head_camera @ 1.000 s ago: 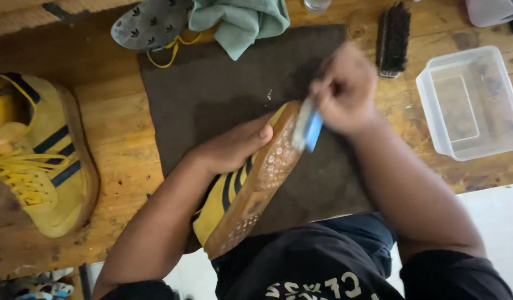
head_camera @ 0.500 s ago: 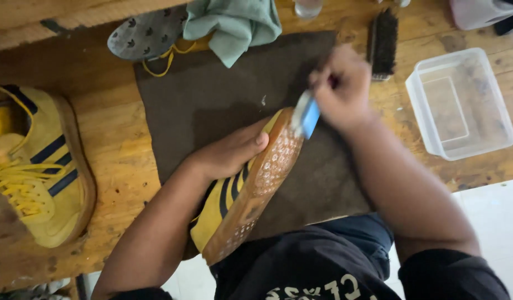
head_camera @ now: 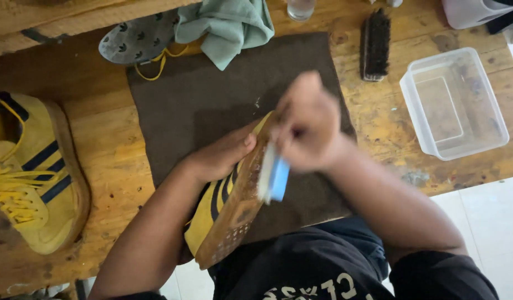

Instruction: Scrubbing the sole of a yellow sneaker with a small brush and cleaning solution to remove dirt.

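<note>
My left hand [head_camera: 220, 157] grips a yellow sneaker [head_camera: 226, 214] with dark stripes, held on its side over a brown mat [head_camera: 201, 94] so its tan gum sole faces right. My right hand [head_camera: 309, 125] is closed on a blue and white scrubbing brush [head_camera: 273, 176], pressed against the middle of the sole. The brush is blurred by motion.
The matching yellow sneaker [head_camera: 34, 172] lies on the wooden bench at the left. Behind the mat are a grey insole [head_camera: 137, 38], a green cloth [head_camera: 228, 25], a dark bristle brush [head_camera: 375, 44] and a clear plastic tub [head_camera: 454, 103] at the right.
My right hand has slid the brush from the toe end of the sole down toward its middle. The left hand keeps its hold on the sneaker.
</note>
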